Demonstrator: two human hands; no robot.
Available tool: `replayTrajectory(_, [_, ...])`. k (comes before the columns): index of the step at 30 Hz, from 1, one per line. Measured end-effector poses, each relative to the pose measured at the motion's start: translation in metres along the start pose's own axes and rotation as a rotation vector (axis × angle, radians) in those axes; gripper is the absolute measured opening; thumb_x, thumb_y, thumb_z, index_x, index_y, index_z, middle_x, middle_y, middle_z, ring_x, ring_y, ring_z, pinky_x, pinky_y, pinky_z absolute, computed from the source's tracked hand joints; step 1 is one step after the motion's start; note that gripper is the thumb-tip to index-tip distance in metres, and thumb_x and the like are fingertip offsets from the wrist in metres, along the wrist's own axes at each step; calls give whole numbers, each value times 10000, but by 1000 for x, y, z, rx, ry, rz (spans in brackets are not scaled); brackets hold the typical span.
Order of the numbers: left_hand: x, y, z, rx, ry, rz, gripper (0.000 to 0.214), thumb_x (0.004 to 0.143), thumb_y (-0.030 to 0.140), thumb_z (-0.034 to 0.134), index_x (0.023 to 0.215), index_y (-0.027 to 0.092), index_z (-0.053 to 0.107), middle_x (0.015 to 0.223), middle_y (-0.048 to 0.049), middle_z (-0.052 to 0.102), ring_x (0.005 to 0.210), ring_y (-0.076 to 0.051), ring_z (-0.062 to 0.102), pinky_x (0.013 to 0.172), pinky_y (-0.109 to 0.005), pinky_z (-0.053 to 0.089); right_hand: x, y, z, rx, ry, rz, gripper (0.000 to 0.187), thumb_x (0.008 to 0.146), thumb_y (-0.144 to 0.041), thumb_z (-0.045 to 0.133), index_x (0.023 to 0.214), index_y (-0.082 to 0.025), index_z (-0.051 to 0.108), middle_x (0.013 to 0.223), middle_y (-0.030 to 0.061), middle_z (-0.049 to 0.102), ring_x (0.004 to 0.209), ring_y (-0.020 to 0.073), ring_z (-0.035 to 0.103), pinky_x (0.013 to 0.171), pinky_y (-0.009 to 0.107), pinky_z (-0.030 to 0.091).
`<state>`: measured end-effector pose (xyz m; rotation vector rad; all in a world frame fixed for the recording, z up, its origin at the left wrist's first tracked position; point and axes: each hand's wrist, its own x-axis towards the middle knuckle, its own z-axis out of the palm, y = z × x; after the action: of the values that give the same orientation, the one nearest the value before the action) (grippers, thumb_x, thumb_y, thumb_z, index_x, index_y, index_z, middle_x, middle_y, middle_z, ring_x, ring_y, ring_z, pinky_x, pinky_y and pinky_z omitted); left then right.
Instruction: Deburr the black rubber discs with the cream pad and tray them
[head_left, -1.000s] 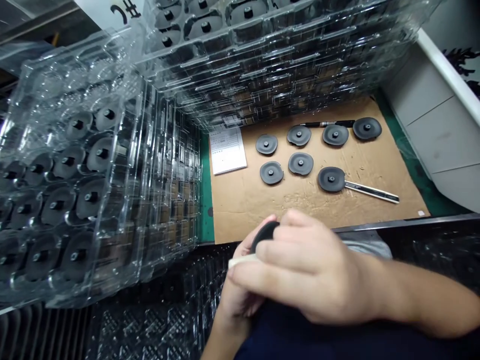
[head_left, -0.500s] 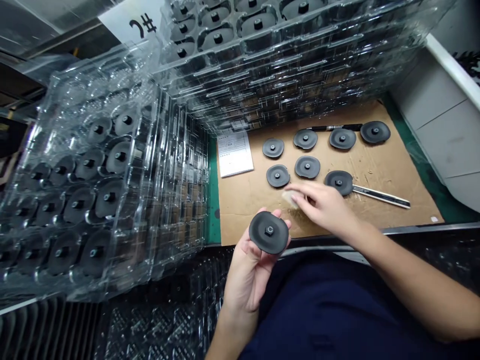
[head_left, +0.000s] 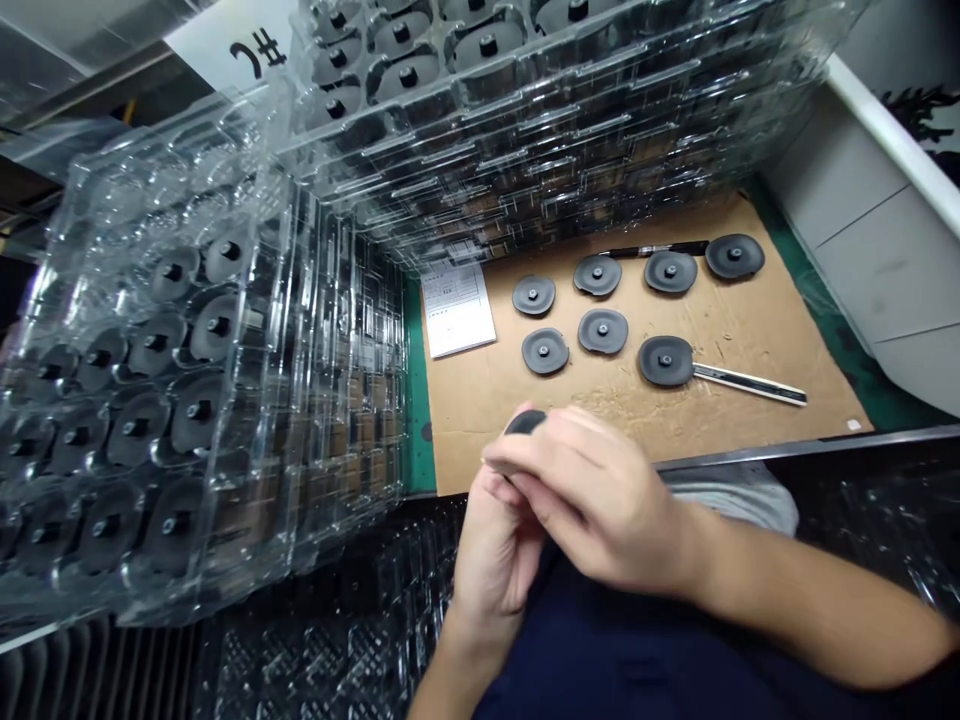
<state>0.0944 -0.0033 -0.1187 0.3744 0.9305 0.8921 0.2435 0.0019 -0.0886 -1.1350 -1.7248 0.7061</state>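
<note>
L fingers [head_left: 498,486] grip disc [head_left: 526,421], R hand [head_left: 600,490] blocks view, grip unclear, w/ trays [head_left: 555,150] nearby.

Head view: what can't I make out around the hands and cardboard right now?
In the head view:
Held disc: mostly covered by the right hand.
Anything inside that hand: hidden by its fingers.
Paper sheet: wording too small.
Rear tray stack: cut off at the top edge.

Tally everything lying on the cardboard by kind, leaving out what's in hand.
Dark discs: 7
Printed paper: 1
Black pen: 1
Slim white-edged tool: 1
Small white scrap: 1
Total on the cardboard: 11
Left out: the held disc in the left hand.
</note>
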Motion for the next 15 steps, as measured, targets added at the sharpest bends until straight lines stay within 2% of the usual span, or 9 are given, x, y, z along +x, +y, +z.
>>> replayTrajectory(2, [1, -1, -2, 18, 38, 21, 484, 735, 329, 708, 1195, 267, 570, 1175, -44, 639, 1133, -215, 563, 930, -258, 474, 3, -6, 3, 51, -163, 17, 210, 859, -103, 474, 1010, -124, 618, 862, 59, 651, 805, 156, 580, 802, 302, 471])
replayTrajectory(4, [1, -1, -3, 26, 56, 66, 496, 698, 337, 737, 1167, 272, 588, 1150, -40, 650, 1059, -208, 605, 866, -245, 509, 7, -5, 5, 68, -294, 98, 185, 861, -101, 474, 946, -152, 629, 852, 36, 653, 780, 139, 584, 755, 273, 477])
replayTrajectory(6, [1, -2, -1, 22, 69, 92, 466, 678, 334, 754, 1120, 267, 622, 1076, -23, 680, 965, -168, 641, 816, -191, 513, 9, -2, 8, 9, -222, 110, 194, 877, -122, 451, 951, -151, 628, 886, 48, 661, 806, 152, 586, 753, 288, 475])
replayTrajectory(8, [0, -1, 1, 15, 53, 81, 431, 684, 309, 753, 1098, 270, 639, 1056, -6, 688, 964, -140, 641, 833, -159, 493, 7, 0, 10, -34, -72, 42, 222, 884, -134, 434, 1015, -128, 613, 908, 78, 659, 837, 174, 577, 790, 326, 469])
replayTrajectory(9, [-1, 0, 2, 13, 30, 66, 442, 676, 302, 760, 1100, 273, 638, 1074, -3, 684, 994, -148, 633, 861, -172, 488, 3, 0, 9, -18, -43, -8, 233, 882, -131, 436, 1046, -117, 602, 909, 85, 656, 846, 177, 574, 804, 331, 466])
replayTrajectory(11, [-2, 2, 1, 18, -19, 40, 515, 626, 315, 789, 1114, 288, 628, 1119, -3, 669, 1042, -189, 618, 895, -232, 496, -7, 1, 3, 37, -97, -56, 232, 875, -115, 454, 1061, -123, 594, 886, 72, 653, 820, 159, 570, 791, 303, 469])
replayTrajectory(13, [-2, 4, 2, 27, -48, 16, 593, 556, 362, 814, 1114, 282, 629, 1123, -13, 668, 1032, -215, 623, 875, -257, 514, -17, 1, -7, 11, -163, 19, 214, 878, -119, 469, 1046, -145, 599, 846, 47, 646, 767, 140, 565, 737, 272, 468])
replayTrajectory(15, [-1, 4, 5, 38, -16, -26, 624, 525, 400, 818, 1110, 283, 633, 1122, -12, 667, 1041, -203, 615, 862, -221, 506, -20, 1, -16, -122, -138, 133, 214, 887, -135, 463, 1050, -153, 600, 828, 46, 637, 749, 147, 559, 708, 281, 458])
